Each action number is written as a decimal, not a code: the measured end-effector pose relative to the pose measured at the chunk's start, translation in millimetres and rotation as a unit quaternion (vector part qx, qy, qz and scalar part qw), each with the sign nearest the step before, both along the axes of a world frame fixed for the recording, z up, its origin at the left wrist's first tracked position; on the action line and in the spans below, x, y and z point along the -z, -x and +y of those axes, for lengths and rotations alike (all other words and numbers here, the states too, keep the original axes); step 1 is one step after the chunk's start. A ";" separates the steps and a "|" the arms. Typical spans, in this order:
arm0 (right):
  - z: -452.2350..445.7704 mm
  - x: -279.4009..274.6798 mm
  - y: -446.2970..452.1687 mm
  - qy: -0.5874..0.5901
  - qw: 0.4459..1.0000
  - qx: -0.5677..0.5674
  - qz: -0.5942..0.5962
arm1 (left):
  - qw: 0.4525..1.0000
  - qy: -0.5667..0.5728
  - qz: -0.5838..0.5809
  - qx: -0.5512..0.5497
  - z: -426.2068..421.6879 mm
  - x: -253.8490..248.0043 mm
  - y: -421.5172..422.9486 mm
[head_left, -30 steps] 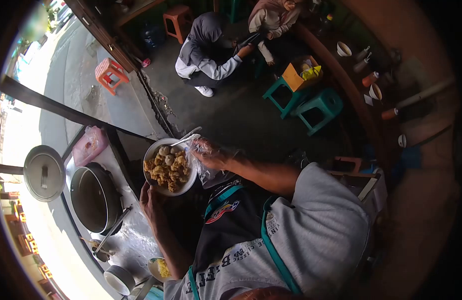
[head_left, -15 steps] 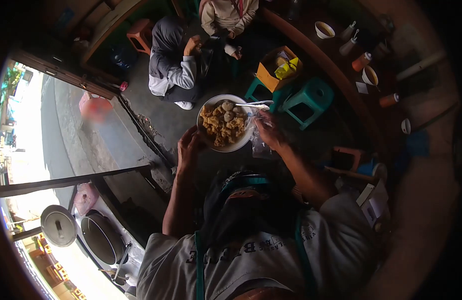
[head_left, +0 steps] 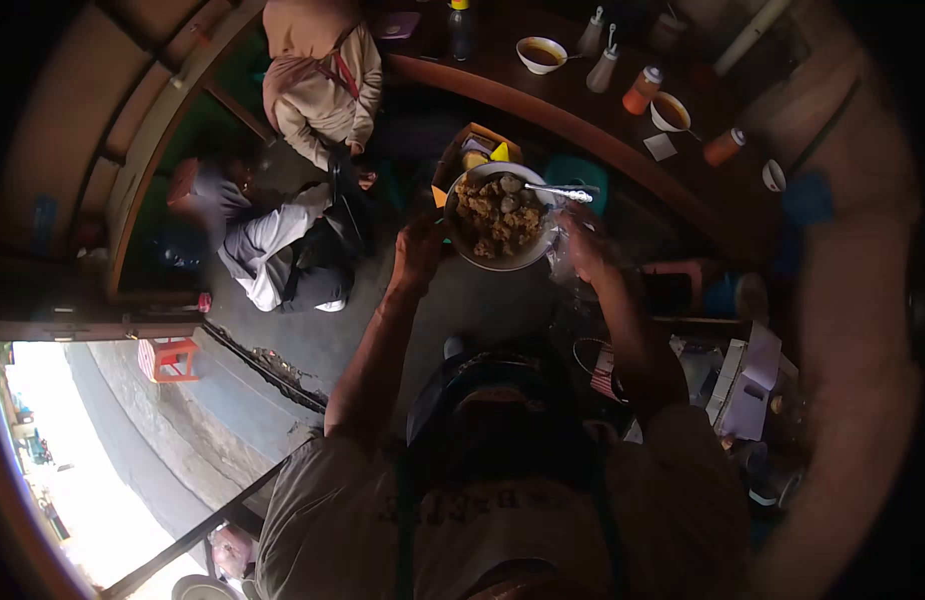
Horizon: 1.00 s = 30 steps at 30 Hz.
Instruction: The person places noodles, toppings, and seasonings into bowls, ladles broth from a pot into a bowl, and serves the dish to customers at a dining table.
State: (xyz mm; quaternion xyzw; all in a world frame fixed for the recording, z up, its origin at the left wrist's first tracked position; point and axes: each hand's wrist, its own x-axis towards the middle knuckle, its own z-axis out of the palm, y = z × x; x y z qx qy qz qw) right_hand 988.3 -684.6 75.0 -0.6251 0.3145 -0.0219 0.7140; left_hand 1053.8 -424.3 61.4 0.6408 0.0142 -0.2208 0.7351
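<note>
Between my two hands is a white bowl (head_left: 478,261) of crumbly golden-brown food (head_left: 497,232) with a few round meatballs (head_left: 510,197) near its far side. My left hand (head_left: 418,252) grips the bowl's left rim. At the right rim, my right hand (head_left: 586,250) has its fingers closed by the bowl, and a clear plastic bag (head_left: 560,262) hangs at those fingers. Shiny metal cutlery (head_left: 572,191), its kind unclear, lies across the right rim, handle pointing right. The fingers beneath the bowl are hidden.
A long brown counter (head_left: 572,125) curves ahead, bearing soup bowls (head_left: 540,57) and orange bottles (head_left: 724,147). A green stool (head_left: 579,180) and an open box (head_left: 462,150) stand beyond the bowl. Two people (head_left: 327,95) sit ahead-left; a red stool (head_left: 167,358) is outside the doorway.
The view has swung rightward, toward the counter. The bowl, held in both hands, is now in front of the box and green stool, and the seated people appear farther left.
</note>
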 end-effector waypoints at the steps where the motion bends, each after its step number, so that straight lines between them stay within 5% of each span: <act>1: -14.9 -2.0 -12.9 -0.006 1.000 -0.001 0.008 | 1.000 0.005 0.006 0.012 -13.9 -3.5 -18.7; 2: -32.8 1.1 -27.8 0.021 0.999 0.000 0.025 | 1.000 0.010 0.014 0.023 -29.6 -3.4 -36.9; 4: -61.6 -4.1 -55.3 0.029 1.000 -0.003 0.006 | 0.969 -0.091 -0.219 0.074 -52.9 22.9 -78.4; 6: -100.0 7.7 -88.8 0.013 1.000 -0.010 0.000 | 0.965 -0.071 -0.234 0.089 -87.1 29.0 -109.8; 8: -137.8 12.6 -121.8 -0.039 0.998 -0.053 0.001 | 0.997 0.054 -0.033 0.054 -121.9 -2.7 -129.8; 11: -185.4 4.2 -171.4 0.052 0.993 -0.058 -0.084 | 0.997 0.081 0.000 -0.001 -172.2 -14.7 -166.6; 15: -243.9 15.4 -240.6 0.074 0.996 -0.039 -0.036 | 0.995 0.100 -0.008 -0.003 -214.6 -16.3 -218.1; 17: -265.8 5.5 -272.2 0.078 0.992 -0.085 -0.051 | 0.992 0.067 -0.109 -0.005 -232.2 -9.9 -242.9; 19: -271.6 -5.6 -291.4 0.095 0.983 -0.129 -0.087 | 0.988 0.149 0.018 -0.029 -242.5 -13.6 -262.6; 21: -302.6 16.3 -331.4 0.116 0.986 -0.106 0.049 | 0.992 0.123 -0.012 -0.021 -249.4 -7.9 -290.0; 26: -275.3 -37.4 -371.9 0.069 0.995 -0.001 0.066 | 0.992 0.118 -0.024 -0.045 -271.7 -4.5 -342.7; 30: -303.7 -22.3 -429.8 0.135 0.988 -0.052 0.058 | 0.989 0.075 -0.046 -0.118 -298.3 16.5 -377.2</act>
